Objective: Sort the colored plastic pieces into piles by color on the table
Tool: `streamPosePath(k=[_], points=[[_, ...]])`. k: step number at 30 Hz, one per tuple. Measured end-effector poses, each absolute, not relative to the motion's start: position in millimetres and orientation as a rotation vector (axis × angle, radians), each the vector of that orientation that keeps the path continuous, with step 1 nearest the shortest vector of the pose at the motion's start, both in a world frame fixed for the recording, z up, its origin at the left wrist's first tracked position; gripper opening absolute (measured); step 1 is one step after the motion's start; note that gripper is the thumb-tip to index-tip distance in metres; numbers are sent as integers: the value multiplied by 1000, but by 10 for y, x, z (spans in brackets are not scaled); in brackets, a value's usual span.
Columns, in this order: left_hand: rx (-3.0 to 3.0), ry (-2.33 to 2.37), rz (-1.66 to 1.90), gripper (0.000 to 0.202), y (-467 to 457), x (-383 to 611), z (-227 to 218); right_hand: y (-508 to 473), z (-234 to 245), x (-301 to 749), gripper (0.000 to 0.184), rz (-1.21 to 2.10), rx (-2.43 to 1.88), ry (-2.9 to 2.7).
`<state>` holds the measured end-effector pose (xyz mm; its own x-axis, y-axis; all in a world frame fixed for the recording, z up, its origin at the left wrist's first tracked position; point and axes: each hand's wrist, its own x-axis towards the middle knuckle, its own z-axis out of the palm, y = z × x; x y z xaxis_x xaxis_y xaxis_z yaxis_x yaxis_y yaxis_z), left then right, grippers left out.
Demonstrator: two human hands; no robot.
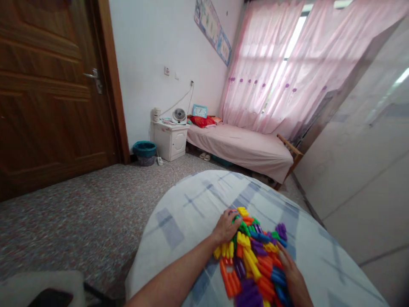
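A heap of colourful plastic building blocks (252,261), in yellow, orange, purple, blue and green, lies on the round table (198,204). My left hand (226,227) rests on the far left edge of the heap, its fingers apart and bent over green and orange blocks. Along the right side of the heap lies my right hand (291,269), fingers stretched out against orange and blue blocks. Neither hand has a block in its grasp that I can see. A purple block (281,230) sits at the heap's far right edge.
A blue-and-white patterned cloth covers the table. Beyond it stand a bed (239,143), a white bedside cabinet (171,140) with a small fan (179,115), and a bin (145,152). A grey seat (47,288) is at the lower left.
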<state>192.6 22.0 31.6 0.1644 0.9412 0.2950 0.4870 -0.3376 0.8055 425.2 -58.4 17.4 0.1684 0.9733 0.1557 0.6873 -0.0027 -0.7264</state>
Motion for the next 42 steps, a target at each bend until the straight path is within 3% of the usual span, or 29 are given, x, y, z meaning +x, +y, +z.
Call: streamPosePath(k=[4, 12, 17, 19, 22, 25, 28, 32, 42], points=[[1982, 1211, 1091, 33, 136, 2236, 425, -515, 132, 4069, 79, 641, -1701, -1386], [2245, 939, 1005, 31, -512, 2430, 767, -690, 307, 3993, 62, 605, -1543, -1347], [2164, 1179, 1048, 37, -803, 1852, 714, -1222, 280, 4076, 68, 551, -1694, -1168], [2123, 1369, 989, 47, -886, 1540, 619, -1483, 178, 4079, 74, 594, -1750, -1134], [2080, 1522, 755, 78, -1010, 1191, 462, -1810, 2, 3998, 85, 587, -1757, -1265], [2115, 1496, 550, 102, -1125, 1115, 334, -1978, -99, 3809, 90, 404, -1748, -1525], [2216, 1437, 472, 112, -1184, 1250, 250, -1980, -107, 3591, 96, 221, -1730, -1706], [2244, 1451, 560, 105, -1140, 1467, 201, -1833, -62, 3408, 95, 45, -1726, -1745], [2081, 1273, 949, 74, -713, 1810, 448, -1153, 201, 3318, 59, 11, -1581, -1570]])
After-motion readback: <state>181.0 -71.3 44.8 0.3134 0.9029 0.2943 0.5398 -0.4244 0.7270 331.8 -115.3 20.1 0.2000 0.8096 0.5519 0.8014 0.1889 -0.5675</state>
